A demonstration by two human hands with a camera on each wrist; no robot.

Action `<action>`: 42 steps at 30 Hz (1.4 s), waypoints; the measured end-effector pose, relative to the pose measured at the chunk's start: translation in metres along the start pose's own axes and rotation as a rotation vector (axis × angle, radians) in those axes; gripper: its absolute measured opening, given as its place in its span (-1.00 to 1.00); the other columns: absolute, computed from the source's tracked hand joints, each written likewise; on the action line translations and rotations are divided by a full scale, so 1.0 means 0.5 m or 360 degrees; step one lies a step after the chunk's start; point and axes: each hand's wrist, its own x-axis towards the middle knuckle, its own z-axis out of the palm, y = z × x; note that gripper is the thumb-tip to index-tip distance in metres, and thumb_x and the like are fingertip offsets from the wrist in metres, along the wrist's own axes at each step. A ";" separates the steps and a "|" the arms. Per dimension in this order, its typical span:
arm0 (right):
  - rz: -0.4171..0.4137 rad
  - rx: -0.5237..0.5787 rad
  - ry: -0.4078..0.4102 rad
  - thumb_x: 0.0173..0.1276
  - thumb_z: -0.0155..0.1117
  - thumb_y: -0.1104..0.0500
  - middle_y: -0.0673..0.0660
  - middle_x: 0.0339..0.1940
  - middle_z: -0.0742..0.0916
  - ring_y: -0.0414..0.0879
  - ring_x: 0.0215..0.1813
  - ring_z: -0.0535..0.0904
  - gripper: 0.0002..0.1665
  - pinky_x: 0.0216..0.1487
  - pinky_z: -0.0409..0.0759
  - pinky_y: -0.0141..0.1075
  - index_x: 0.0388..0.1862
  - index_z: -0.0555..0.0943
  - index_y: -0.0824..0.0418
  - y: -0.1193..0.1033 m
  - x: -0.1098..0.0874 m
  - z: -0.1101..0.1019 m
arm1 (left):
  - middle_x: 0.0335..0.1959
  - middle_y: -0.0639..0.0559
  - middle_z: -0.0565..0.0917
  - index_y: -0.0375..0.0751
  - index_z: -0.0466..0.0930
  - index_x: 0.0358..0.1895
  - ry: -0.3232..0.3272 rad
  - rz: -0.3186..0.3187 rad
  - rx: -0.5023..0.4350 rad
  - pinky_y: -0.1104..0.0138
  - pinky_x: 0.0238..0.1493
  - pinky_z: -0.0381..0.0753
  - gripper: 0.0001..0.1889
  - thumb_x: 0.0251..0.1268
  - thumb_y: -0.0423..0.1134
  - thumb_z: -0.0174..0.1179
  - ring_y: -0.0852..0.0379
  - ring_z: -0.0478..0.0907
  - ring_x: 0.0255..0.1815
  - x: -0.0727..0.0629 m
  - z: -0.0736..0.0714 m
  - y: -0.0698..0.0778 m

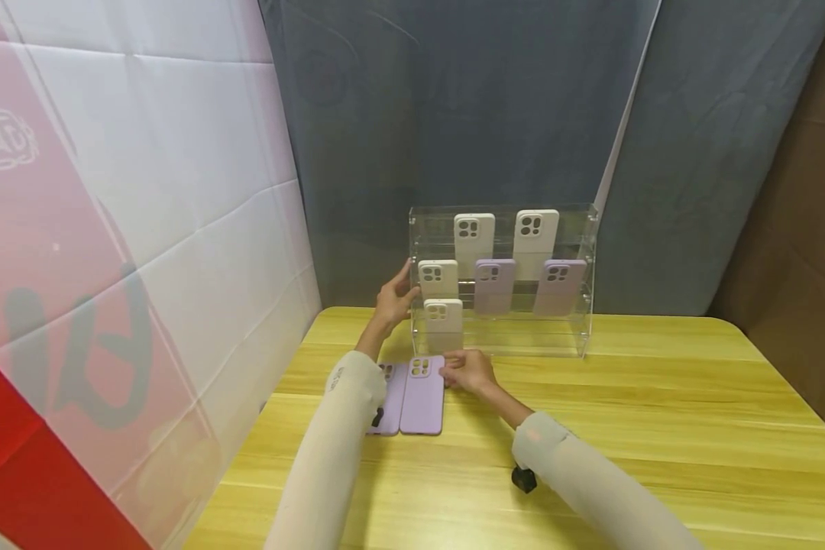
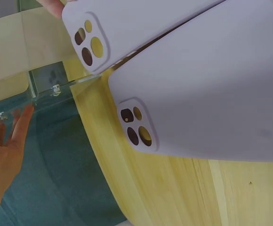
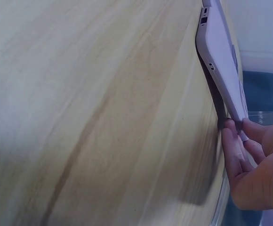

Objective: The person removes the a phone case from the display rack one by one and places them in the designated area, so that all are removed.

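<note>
Next to the left side of a clear acrylic display stand [image 1: 502,336], my left hand [image 1: 393,299] has its fingers extended, the tips at the panel's edge. The left wrist view shows the same hand [image 2: 7,157] with fairly straight fingers. My right hand [image 1: 470,372] pinches the upper right corner of a purple phone case [image 1: 422,401] between thumb and fingers. In the right wrist view that case [image 3: 223,61] is seen edge-on, its gripped end slightly off the table. A second purple phone case [image 2: 197,103] lies alongside, partly covered by my left sleeve in the head view.
On the stand's tiers stand white phone cases [image 1: 474,248] and purple phone cases [image 1: 493,294], with a white case [image 1: 443,325] on the lowest tier at the left. The wooden table [image 1: 660,412] extends to the right. A grey curtain [image 1: 467,114] hangs behind; a printed cloth wall [image 1: 179,153] borders the left.
</note>
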 end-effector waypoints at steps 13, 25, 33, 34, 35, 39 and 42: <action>0.0003 0.0048 -0.0033 0.28 0.46 0.44 0.40 -0.20 0.81 0.15 -0.40 0.81 -0.56 -0.39 0.84 -0.25 0.15 0.66 0.52 0.009 -0.004 0.001 | 0.52 -0.27 0.41 0.48 0.19 0.60 -0.0009 -0.0015 -0.0012 -0.15 0.09 0.75 -0.27 0.56 -0.29 0.19 -0.36 0.43 0.43 0.004 0.002 0.001; 0.0027 0.0116 -0.0097 0.32 0.40 0.47 0.42 -0.18 0.81 0.18 -0.36 0.82 -0.60 -0.33 0.85 -0.21 0.14 0.66 0.51 0.009 -0.011 -0.008 | 0.50 -0.29 0.42 0.38 0.18 0.62 -0.0007 -0.0008 -0.0020 -0.14 0.07 0.76 -0.27 0.56 -0.31 0.19 -0.38 0.47 0.39 -0.003 0.000 0.007; -0.0011 0.0092 -0.0109 0.32 0.38 0.49 0.41 -0.20 0.81 0.16 -0.35 0.82 -0.63 -0.33 0.85 -0.23 0.11 0.68 0.51 0.013 -0.014 -0.017 | 0.51 -0.27 0.41 0.43 0.19 0.61 -0.0004 -0.0041 -0.0057 -0.17 0.14 0.72 -0.27 0.56 -0.31 0.19 -0.36 0.48 0.39 -0.002 0.002 0.004; -0.0022 0.0081 -0.0106 0.32 0.38 0.49 0.40 -0.20 0.81 0.16 -0.35 0.82 -0.64 -0.34 0.85 -0.23 0.11 0.68 0.51 0.013 -0.014 -0.019 | 0.51 -0.27 0.41 0.43 0.20 0.61 -0.0004 -0.0045 -0.0062 -0.17 0.14 0.72 -0.28 0.56 -0.31 0.19 -0.36 0.48 0.39 -0.002 0.002 0.004; -0.0029 0.0081 -0.0106 0.32 0.38 0.49 0.41 -0.20 0.81 0.17 -0.34 0.82 -0.64 -0.33 0.85 -0.22 0.11 0.69 0.51 0.013 -0.014 -0.020 | 0.51 -0.27 0.41 0.44 0.20 0.60 -0.0002 -0.0048 -0.0063 -0.17 0.14 0.72 -0.28 0.56 -0.31 0.19 -0.35 0.49 0.38 -0.001 0.002 0.004; -0.0036 0.0119 -0.0109 0.32 0.37 0.50 0.42 -0.18 0.81 0.22 -0.30 0.82 -0.63 -0.29 0.86 -0.18 0.11 0.67 0.52 0.010 -0.014 -0.027 | 0.53 -0.27 0.39 0.44 0.20 0.60 -0.0009 -0.0056 -0.0083 -0.18 0.17 0.70 -0.28 0.56 -0.31 0.18 -0.34 0.48 0.40 0.000 0.002 0.005; -0.0026 0.0153 -0.0110 0.31 0.35 0.51 0.43 -0.16 0.80 0.26 -0.26 0.81 -0.62 -0.24 0.86 -0.14 0.12 0.66 0.53 0.009 -0.015 -0.034 | 0.54 -0.26 0.37 0.44 0.18 0.61 -0.0017 -0.0067 -0.0093 -0.19 0.21 0.68 -0.28 0.57 -0.31 0.16 -0.33 0.44 0.43 -0.001 0.003 0.006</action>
